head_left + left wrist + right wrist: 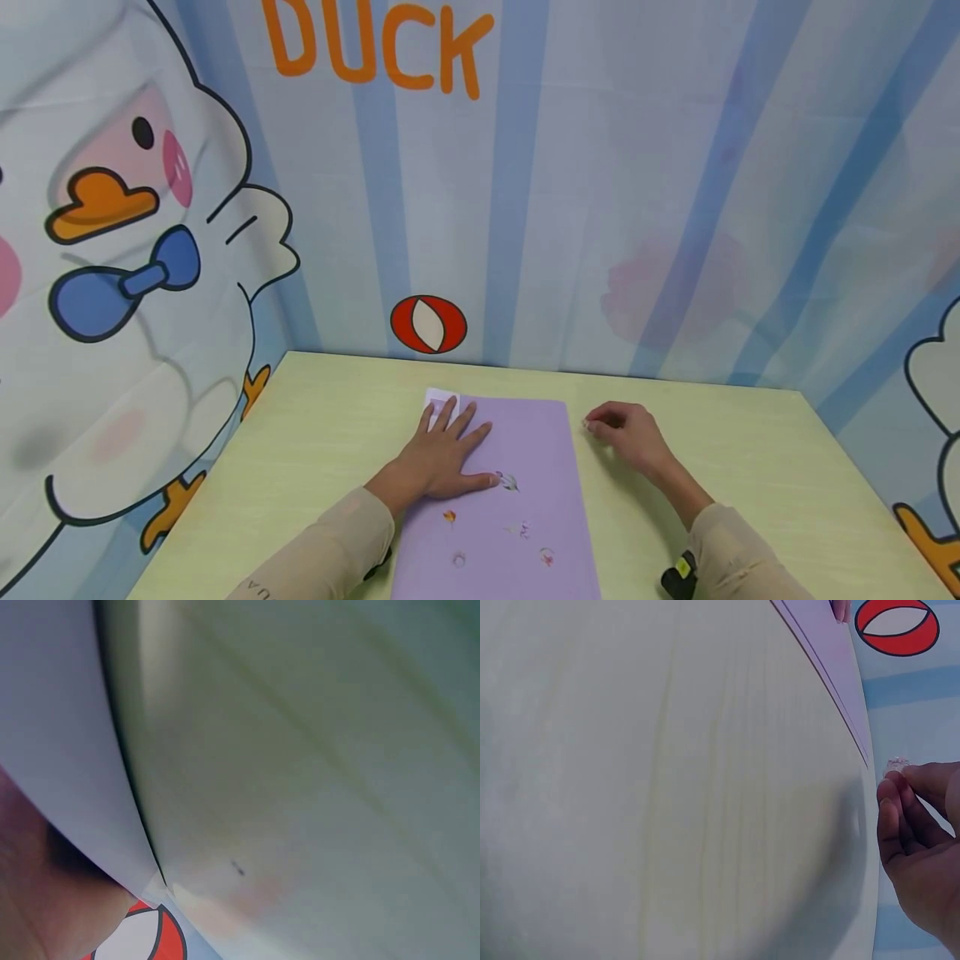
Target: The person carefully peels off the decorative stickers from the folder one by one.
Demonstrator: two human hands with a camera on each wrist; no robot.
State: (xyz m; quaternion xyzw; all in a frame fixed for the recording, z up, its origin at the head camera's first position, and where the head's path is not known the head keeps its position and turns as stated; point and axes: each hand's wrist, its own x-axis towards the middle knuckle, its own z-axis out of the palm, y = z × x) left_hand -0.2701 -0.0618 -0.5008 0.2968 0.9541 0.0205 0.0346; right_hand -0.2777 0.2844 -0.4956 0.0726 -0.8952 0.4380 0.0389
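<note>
A purple sheet [528, 437] lies on the table, and its right edge looks layered in the right wrist view. My left hand [444, 460] rests on its upper left part with the fingers spread. Under those fingertips a small white paper [442, 395] sticks out past the sheet's top left corner. Several small flower-like stickers [524, 530] are on the sheet's lower half; one lies by the left thumb tip. Right of the sheet, my right hand [922, 844] pinches a small clear, crinkled piece [897, 764] between thumb and fingertips, above the table. Its exact kind is unclear.
The pale yellow table [720, 450] runs back to a striped cloth backdrop [570, 208] with duck drawings. A red and white ball [428, 324] is printed on that cloth behind the sheet. A black wrist device [679, 575] sits at the right sleeve.
</note>
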